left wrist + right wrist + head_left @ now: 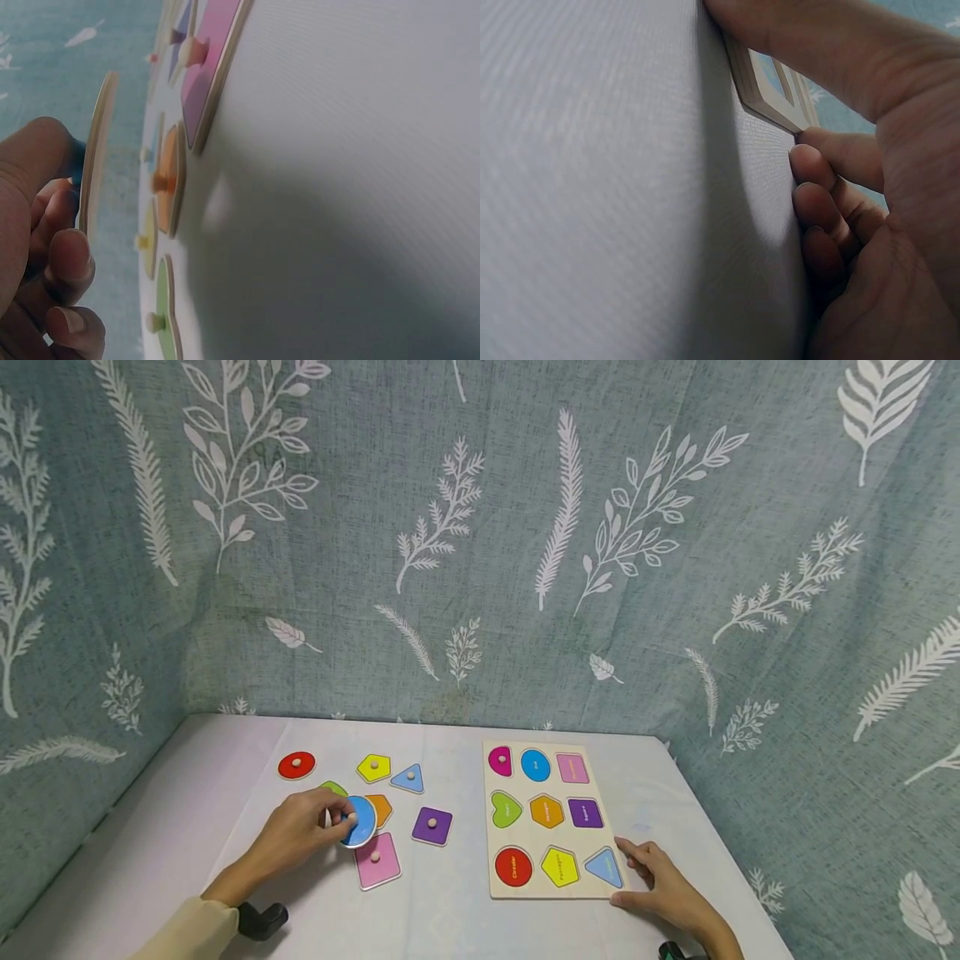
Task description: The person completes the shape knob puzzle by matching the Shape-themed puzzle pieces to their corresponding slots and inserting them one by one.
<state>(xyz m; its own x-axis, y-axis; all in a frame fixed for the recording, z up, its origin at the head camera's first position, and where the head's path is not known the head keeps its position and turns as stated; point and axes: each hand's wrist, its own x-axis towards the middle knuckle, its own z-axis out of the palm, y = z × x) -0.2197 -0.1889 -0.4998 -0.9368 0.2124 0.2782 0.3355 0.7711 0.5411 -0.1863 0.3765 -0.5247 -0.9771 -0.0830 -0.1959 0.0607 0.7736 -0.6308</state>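
Note:
My left hand (303, 827) pinches a round blue puzzle piece (363, 823) by its knob. The piece stands tilted above the table, its thin wooden edge (94, 161) facing the left wrist view. Below and around it lie a pink knobbed piece (386, 870), an orange piece (383, 811) and a green piece (334, 788), both partly hidden. On the right, my right hand (663, 889) holds the near right corner of the wooden shape board (581, 837) between thumb and index finger; its other fingers are curled by the table. A magenta knobbed piece (496, 760) sits in the board's far left recess.
Further knobbed pieces lie on the white table (450, 927): a red circle (292, 768), a yellow pentagon (371, 772), a light blue triangle (405, 783) and a purple square (426, 834). A leaf-patterned curtain (480, 527) rises behind and at both sides.

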